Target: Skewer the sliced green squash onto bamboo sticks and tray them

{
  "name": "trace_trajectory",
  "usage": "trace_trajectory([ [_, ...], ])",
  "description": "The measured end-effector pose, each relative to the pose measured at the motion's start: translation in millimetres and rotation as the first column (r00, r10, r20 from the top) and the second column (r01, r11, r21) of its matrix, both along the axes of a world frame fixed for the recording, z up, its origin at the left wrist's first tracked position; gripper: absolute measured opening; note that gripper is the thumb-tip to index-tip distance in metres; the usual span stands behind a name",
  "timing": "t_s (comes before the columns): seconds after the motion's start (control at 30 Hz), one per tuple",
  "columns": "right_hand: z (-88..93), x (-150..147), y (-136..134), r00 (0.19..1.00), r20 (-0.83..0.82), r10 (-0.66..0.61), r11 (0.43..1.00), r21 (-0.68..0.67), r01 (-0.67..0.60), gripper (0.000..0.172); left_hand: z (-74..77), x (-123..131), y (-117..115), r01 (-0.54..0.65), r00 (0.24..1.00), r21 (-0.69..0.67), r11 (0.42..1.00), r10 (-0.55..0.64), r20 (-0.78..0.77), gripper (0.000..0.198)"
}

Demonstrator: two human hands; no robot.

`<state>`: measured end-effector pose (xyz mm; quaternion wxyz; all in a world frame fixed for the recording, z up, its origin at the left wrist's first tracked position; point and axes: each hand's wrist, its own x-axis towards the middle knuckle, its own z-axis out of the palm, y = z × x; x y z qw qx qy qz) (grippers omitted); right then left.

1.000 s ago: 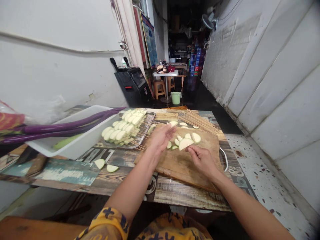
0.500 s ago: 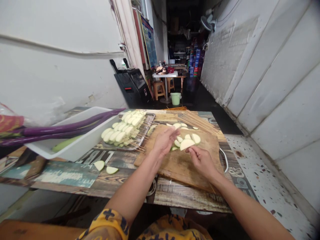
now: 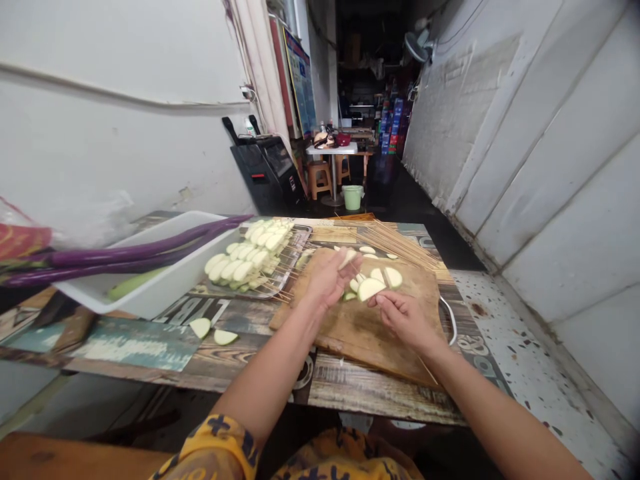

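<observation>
Far L, a white tub (image 3: 167, 288) is holding long purple eggplants (image 3: 150, 252), ends poking past the rim, so a bump could prob. roll one out. Two loose slices (image 3: 201, 327) are lying nr the front edge of the desk (image 3: 383, 395); the L forearm could sweep them off. Next, a metal tray (image 3: 302, 235) is carrying skewered slices (image 3: 243, 270) in layers; a knock could slide the top ones. L hand (image 3: 325, 283) is reaching over the board's L half, palm turned inward, thumb & fingers lightly closing on a pale slice (image 3: 348, 259); too loose a grip could drop it. R hand (image 3: 403, 317) is hovering low over the board (image 3: 370, 343), fingertips pinching a half-round slice (image 3: 371, 289) by its near corner. A thin stick (image 3: 429, 373) is showing under R wrist; can't tell if it's in hand. If so, a hard push could split the slice or prick L palm. Far R, bare sticks (image 3: 400, 245) are lying fanned out, poss. rolling if nudged.
</observation>
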<state>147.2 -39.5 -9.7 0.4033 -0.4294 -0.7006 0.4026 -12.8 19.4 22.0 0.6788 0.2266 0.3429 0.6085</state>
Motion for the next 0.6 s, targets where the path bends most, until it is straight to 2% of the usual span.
trace_trajectory([
  [0.3,-2.8,-2,-2,0.991,0.071,-0.114,0.975,0.199,0.098,0.024,-8.0,4,1,0.018,0.999,-0.062,0.998,-0.015,0.039,0.009],
  [0.6,-4.2,-2,-2,0.986,0.099,-0.137,0.957,0.269,0.106,0.023,-11.6,6,1,0.026,0.999,-0.046,0.999,-0.024,0.037,0.009],
])
